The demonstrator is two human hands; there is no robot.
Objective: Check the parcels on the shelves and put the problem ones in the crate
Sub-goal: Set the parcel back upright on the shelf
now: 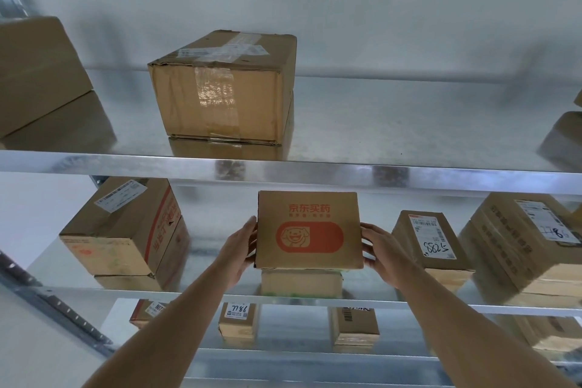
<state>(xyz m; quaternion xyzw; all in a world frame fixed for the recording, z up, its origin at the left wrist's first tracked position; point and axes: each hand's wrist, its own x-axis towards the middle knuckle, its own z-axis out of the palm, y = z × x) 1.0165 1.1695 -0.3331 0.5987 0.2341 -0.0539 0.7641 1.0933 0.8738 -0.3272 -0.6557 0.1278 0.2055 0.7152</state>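
Centrally, two bare hands hold one brown cardboard parcel printed with an orange pig logo (308,230) at the middle of the frame, in front of the middle tier of a three-tier shiny metal shelf unit (409,178). Left hand (241,249): fingers nearly straight, pressed flat against the parcel's left side. Right hand (382,253): fingers (367,231) bent around the parcel's right edge. Directly below the held parcel sits one smaller cardboard box with a green-marked base (300,282).

Top tier: one taped, creased cardboard box (220,88) at centre, one plain box (34,72) at upper left, and part of another at the right edge.

Middle tier: one red-printed labelled box (126,230) at left; at right, one box marked 5788 (431,239) and one larger labelled box (519,242).

Bottom tier: at least four small labelled boxes, among them one marked 7786 (237,320).
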